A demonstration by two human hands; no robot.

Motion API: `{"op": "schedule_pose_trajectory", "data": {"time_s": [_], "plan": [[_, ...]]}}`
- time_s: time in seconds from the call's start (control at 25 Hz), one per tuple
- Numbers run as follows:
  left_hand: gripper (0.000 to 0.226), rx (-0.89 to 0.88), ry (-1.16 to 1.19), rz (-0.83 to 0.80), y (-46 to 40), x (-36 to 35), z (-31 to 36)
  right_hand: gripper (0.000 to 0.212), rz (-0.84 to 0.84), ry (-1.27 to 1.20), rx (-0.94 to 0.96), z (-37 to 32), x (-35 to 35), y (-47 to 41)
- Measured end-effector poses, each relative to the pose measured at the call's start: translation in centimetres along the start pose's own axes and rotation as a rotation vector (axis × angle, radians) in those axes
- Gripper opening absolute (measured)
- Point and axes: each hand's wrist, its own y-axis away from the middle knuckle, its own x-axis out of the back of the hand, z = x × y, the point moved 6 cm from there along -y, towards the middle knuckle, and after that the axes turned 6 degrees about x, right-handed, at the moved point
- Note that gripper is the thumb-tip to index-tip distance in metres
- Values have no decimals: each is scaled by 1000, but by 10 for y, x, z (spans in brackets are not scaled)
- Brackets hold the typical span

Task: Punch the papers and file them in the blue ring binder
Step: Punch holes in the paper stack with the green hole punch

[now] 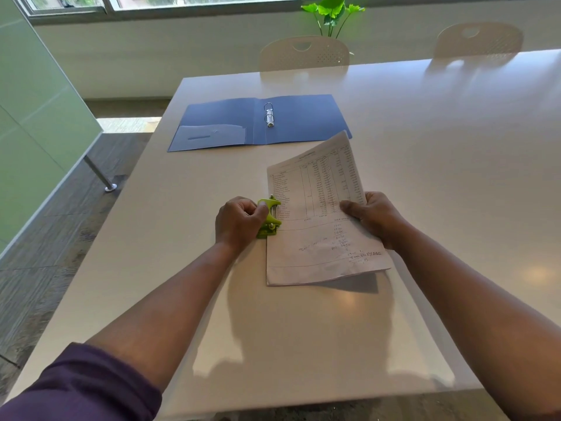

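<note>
Left hand (pixel 239 221) curled on green hole punch (pixel 269 218); right hand (pixel 375 217) pinching papers (pixel 318 214). Advice: seat edge squarely, press firmly.

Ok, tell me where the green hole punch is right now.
In the head view, the small green plastic hole punch sits mid-table on the white table, gripped by the left hand, against the left edge of the printed papers.
</note>
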Motion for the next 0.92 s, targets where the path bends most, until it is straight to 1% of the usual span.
{"op": "schedule_pose_trajectory", "data": {"time_s": [0.28, 0.76, 0.92], "plan": [[42, -21, 4, -2, 1, -1, 5, 15, -13, 0, 2, 2, 0, 0], [47, -3, -25, -18, 3, 1, 6, 9, -19, 28, 25, 4, -1, -3], [46, -1, -25, -13, 4, 2, 8, 12, -16, 19, 35, 4, -1, -2]]}}
